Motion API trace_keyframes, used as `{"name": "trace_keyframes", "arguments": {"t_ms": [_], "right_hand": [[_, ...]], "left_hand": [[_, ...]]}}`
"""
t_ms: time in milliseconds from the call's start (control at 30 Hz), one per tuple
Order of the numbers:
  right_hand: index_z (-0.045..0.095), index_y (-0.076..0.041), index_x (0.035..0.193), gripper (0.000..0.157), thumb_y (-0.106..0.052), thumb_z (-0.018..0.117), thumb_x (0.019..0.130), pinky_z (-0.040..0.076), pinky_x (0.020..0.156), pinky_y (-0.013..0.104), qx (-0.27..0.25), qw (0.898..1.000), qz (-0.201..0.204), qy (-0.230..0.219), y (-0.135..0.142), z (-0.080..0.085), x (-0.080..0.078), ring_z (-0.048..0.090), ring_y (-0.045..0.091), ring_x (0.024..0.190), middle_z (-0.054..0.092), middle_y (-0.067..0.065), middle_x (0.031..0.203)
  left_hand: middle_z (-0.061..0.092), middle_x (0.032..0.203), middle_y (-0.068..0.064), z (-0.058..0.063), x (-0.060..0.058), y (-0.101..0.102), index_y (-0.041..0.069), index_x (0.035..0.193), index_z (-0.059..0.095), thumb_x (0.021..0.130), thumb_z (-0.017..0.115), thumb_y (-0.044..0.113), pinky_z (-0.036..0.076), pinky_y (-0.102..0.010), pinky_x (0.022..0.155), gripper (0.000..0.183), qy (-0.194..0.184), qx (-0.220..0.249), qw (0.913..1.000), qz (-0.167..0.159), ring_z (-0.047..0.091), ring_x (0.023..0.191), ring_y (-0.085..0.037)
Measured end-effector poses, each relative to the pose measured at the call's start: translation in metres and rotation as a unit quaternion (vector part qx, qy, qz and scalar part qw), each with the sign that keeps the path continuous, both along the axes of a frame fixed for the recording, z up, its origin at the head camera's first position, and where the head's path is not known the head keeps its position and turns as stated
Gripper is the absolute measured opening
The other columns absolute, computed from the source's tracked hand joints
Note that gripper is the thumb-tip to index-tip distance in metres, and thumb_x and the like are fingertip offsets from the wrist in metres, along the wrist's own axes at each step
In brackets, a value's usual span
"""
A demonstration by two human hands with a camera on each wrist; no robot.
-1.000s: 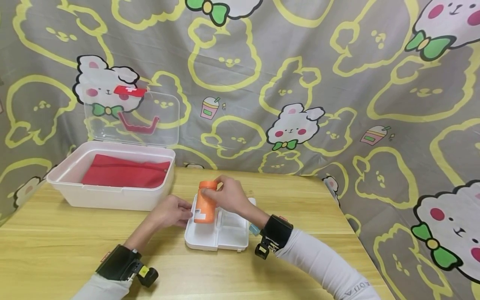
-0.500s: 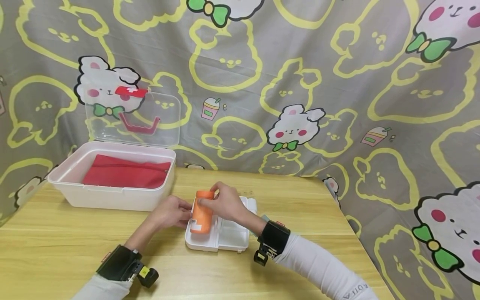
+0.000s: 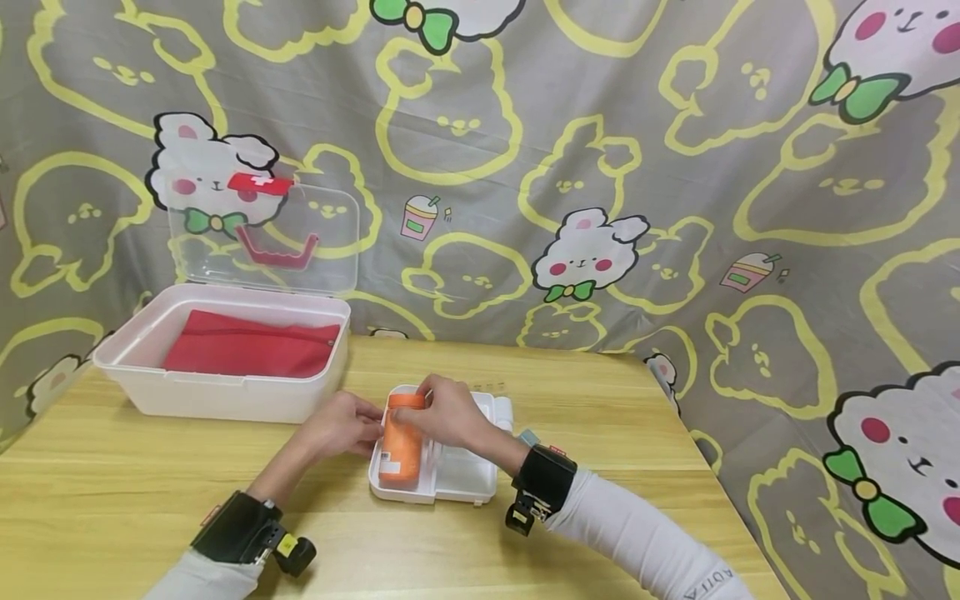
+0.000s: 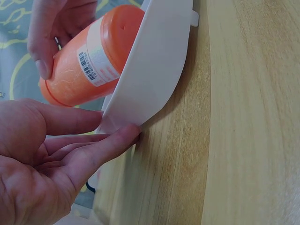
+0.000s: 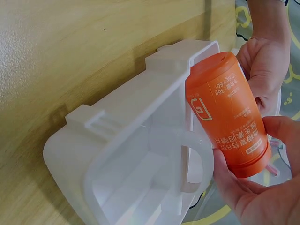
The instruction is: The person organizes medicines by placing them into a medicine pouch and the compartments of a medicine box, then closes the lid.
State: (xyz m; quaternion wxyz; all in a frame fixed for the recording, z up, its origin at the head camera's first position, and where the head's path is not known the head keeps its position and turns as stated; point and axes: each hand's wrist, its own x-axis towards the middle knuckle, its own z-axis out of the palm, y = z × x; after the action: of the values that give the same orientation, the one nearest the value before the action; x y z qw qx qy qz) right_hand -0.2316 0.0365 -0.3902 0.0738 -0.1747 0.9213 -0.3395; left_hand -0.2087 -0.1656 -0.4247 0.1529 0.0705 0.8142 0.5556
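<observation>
An orange pill bottle [image 3: 401, 450] with a white label leans, tilted, in the left half of an opened white compartment box [image 3: 463, 482]. My right hand [image 3: 448, 412] grips the bottle near its capped end, thumb and fingers on opposite sides. In the right wrist view the base of the bottle [image 5: 218, 101] dips inside the box wall. My left hand [image 3: 345, 425] holds the left edge of the box. The left wrist view has the index finger at the rim and the thumb [image 4: 125, 134] low on the outer wall.
A translucent white bin [image 3: 225, 396] with a red zipped pouch [image 3: 247, 343] stands at the back left. Its clear lid [image 3: 330, 242], with a pink handle, is raised. A small bluish item [image 3: 528, 437] lies beside the right wrist. A patterned curtain [image 3: 487, 192] hangs behind the table.
My right hand has lowered the pill bottle into the left half of the box, moving slightly left and toward me. The left hand stays at the box edge.
</observation>
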Motion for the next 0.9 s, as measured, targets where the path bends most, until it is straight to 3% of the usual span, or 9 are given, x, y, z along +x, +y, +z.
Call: {"name": "trace_keyframes", "arguments": {"t_ms": [533, 900], "right_hand": [[0.067, -0.015, 0.093, 0.034, -0.046, 0.075, 0.084, 0.046, 0.058, 0.021, 0.015, 0.998, 0.013, 0.053, -0.0003, -0.0029, -0.0001, 0.058, 0.01, 0.074, 0.067, -0.003, 0.083], [0.069, -0.016, 0.089, 0.034, -0.049, 0.073, 0.084, 0.04, 0.061, 0.022, 0.032, 0.997, 0.002, 0.063, -0.0026, -0.008, -0.0021, 0.052, 0.014, 0.08, 0.063, -0.007, 0.076]], "left_hand": [[0.071, 0.109, -0.033, 0.0004, 0.0005, -0.0001, -0.023, 0.122, 0.059, 0.092, 0.061, -0.005, 0.064, -0.043, 0.075, 0.035, -0.002, 0.009, 0.9999, -0.005, 0.075, 0.091, -0.03], [0.072, 0.107, -0.031, -0.0025, -0.0003, 0.0002, -0.022, 0.121, 0.06, 0.091, 0.062, -0.006, 0.064, -0.041, 0.074, 0.034, -0.002, 0.005, 1.0, 0.004, 0.075, 0.09, -0.029]]}}
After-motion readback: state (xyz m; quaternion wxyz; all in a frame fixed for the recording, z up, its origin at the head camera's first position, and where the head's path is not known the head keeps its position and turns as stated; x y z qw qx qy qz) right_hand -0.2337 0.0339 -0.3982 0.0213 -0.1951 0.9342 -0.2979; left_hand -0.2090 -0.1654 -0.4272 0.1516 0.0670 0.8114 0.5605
